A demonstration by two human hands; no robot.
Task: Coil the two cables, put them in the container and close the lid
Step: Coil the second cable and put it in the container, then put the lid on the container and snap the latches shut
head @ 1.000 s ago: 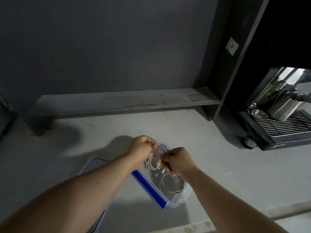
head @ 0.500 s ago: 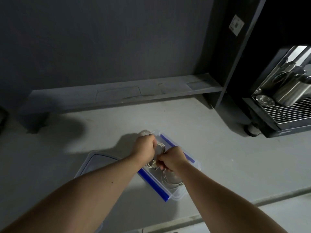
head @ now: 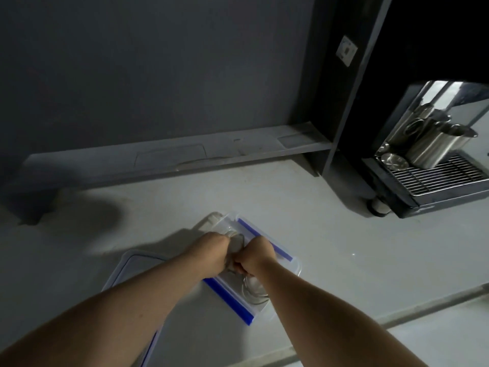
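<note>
A clear plastic container (head: 287, 259) with blue clips sits on the pale counter. One coiled white cable (head: 255, 294) lies in its near end. My left hand (head: 213, 251) and my right hand (head: 255, 256) are low inside the container's far half, both closed on the second coiled white cable (head: 236, 238), of which only a few loops show between the fists. The container's lid (head: 137, 264), clear with a blue edge, lies flat on the counter to the left, partly under my left forearm.
A low grey shelf (head: 169, 157) runs along the wall behind. A dark machine with a metal grille (head: 436, 177) and steel jugs (head: 434, 147) stands at the right. A dark upright panel (head: 341, 102) separates it from the shelf. The counter's front edge (head: 397, 313) runs near my right arm.
Both hands have lowered the second coil from above the container down into it, moving slightly away from me. The view has tilted and shifted a little.
</note>
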